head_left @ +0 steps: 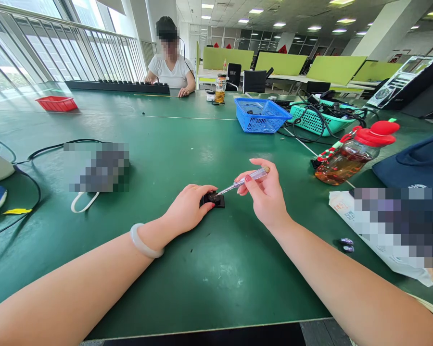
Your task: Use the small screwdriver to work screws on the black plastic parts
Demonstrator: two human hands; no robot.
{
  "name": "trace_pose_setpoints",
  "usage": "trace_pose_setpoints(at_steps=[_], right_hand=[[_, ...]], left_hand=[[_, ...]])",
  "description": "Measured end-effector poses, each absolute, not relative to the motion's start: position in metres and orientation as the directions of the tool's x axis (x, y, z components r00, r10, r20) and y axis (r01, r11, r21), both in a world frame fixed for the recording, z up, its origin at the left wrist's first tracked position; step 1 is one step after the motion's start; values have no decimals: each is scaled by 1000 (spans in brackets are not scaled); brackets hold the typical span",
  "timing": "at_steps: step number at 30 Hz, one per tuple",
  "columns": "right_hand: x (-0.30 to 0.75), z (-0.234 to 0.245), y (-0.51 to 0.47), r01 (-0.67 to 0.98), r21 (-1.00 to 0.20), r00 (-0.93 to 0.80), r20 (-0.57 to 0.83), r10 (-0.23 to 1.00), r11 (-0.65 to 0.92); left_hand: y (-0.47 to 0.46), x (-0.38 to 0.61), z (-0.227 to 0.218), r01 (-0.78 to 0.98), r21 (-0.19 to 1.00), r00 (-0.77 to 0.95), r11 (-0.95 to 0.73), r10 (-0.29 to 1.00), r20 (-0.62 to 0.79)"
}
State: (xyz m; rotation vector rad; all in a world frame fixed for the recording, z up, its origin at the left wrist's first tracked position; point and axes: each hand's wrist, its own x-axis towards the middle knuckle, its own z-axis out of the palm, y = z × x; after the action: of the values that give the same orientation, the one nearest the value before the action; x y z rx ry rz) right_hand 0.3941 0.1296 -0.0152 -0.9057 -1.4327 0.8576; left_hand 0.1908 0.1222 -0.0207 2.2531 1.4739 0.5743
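My left hand (pixel 191 206), with a pale bangle on the wrist, grips a small black plastic part (pixel 219 201) flat on the green table between thumb and fingers. Some of that part is hidden by the fingers. In my right hand (pixel 265 192) is a slim screwdriver (pixel 241 182) with a clear handle, held between thumb and fingers. Its shaft slants down to the left, and the tip meets the black part, near my left fingertips. What exactly lies under the tip is too small to make out.
A blue basket (pixel 262 116) and a teal basket (pixel 310 119) heaped with cables stand farther back. To the right are a red-capped bottle (pixel 350 154), a white bag (pixel 378 245) and dark cloth (pixel 414 158). A red tray (pixel 57 103) sits far left. Across the table sits a person (pixel 171 67).
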Motion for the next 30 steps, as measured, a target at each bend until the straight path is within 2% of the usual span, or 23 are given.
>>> trace_pose_setpoints(at_steps=[5, 11, 15, 30], right_hand=[[394, -14, 128, 77, -879, -36, 468, 883, 470], [392, -12, 120, 199, -790, -66, 580, 812, 580], [393, -12, 118, 223, -750, -54, 628, 777, 622], [394, -13, 120, 192, -762, 9, 632, 775, 619]], left_hand=[[121, 190, -20, 771, 532, 347, -351, 931, 111], [121, 191, -19, 766, 530, 358, -365, 926, 119], [122, 191, -19, 762, 529, 361, -374, 923, 133], [122, 190, -21, 766, 535, 350, -355, 929, 116]])
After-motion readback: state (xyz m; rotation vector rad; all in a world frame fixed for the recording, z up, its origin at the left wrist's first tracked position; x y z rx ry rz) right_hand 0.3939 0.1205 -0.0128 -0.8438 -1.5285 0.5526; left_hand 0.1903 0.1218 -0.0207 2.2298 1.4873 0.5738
